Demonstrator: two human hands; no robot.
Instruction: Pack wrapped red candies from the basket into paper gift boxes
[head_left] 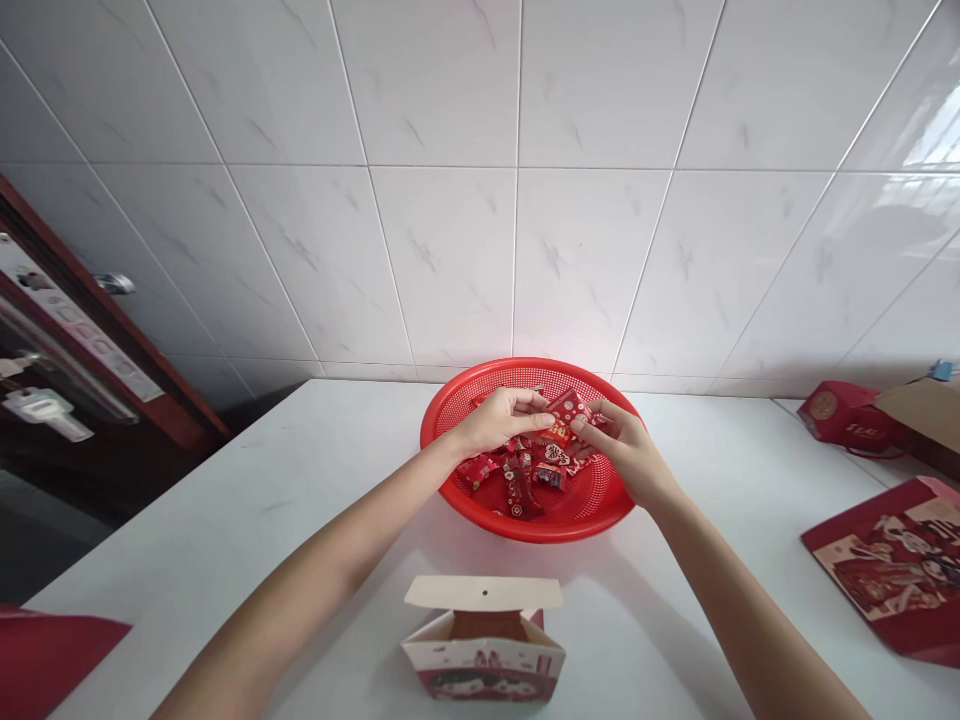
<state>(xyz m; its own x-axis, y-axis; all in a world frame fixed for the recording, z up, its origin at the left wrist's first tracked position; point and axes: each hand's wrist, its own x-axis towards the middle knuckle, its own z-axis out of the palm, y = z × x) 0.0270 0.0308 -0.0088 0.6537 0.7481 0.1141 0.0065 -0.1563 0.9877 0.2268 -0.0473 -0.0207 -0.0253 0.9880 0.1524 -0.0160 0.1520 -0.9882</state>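
A red patterned candy packet (568, 406) is held up between my two hands, above a round red plastic basket (540, 528). My left hand (501, 422) pinches the packet's left side with thumb and fingers. On its right side, the thumb and fingers of my right hand (628, 450) are closed around the edge. Several red wrapped candies (517, 485) lie in a heap in the basket beneath my hands, partly covered by them. Nearer to me stands a small paper box (487, 672), its top flap raised and its mouth open.
On the right of the white table (315, 480) lie a red printed carton (892, 570) and a small red box (855, 415). A red corner of something (60, 655) shows at lower left. The tiled wall (442, 260) rises right behind the basket.
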